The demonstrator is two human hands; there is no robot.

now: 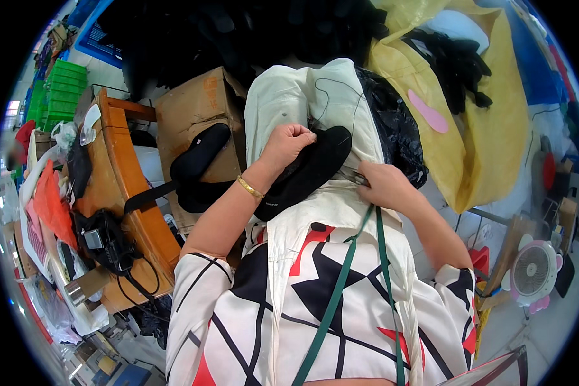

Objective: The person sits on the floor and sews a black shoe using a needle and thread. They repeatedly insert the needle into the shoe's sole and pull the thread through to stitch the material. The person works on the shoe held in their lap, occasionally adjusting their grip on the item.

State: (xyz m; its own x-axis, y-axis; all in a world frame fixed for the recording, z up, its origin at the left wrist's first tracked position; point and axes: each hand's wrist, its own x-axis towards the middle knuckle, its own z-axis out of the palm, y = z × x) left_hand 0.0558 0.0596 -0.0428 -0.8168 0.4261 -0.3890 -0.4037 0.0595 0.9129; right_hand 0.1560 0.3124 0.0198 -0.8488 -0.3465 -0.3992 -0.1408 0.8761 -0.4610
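Across the pale apron on my lap lies a black cloth shoe, its sole side edge showing. My left hand is closed in a pinch above its side; what the fingertips hold is too small to make out. A thin dark thread loops over the apron beyond that hand. At the shoe's right, my right hand grips metal scissors, their handles partly hidden by the fingers. A green ribbon runs from my neck down to that hand.
Left of my lap, more black shoes rest against a cardboard box beside a wooden stool. A yellow sack with a pink insole lies at right. A small fan stands lower right.
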